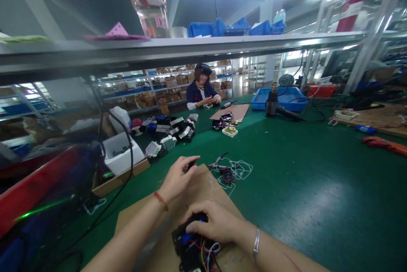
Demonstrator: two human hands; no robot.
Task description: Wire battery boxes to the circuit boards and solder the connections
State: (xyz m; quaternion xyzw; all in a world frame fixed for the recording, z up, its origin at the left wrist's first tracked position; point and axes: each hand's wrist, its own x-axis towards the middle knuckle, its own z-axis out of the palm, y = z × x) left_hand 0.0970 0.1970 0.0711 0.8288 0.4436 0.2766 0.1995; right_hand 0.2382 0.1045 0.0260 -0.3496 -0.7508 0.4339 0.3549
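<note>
My right hand (pixel 213 223) grips a black device (pixel 187 250) with a blue part and several coloured wires, held over a brown cardboard sheet (pixel 149 214). My left hand (pixel 179 176) is raised above the sheet's far edge, thumb and index finger closed around a small dark piece (pixel 191 164) too small to identify. Just beyond the sheet lie a round black speaker-like part (pixel 228 175) and a tangle of white wires (pixel 243 169) on the green table (pixel 286 187).
Black and white assemblies (pixel 171 127) and an open carton (pixel 127 174) stand left. A co-worker (pixel 203 89) sits opposite. A heat gun (pixel 272 104) stands before a blue tray (pixel 294 93). Orange-handled tool (pixel 384 144) lies right. A shelf (pixel 190 44) crosses above.
</note>
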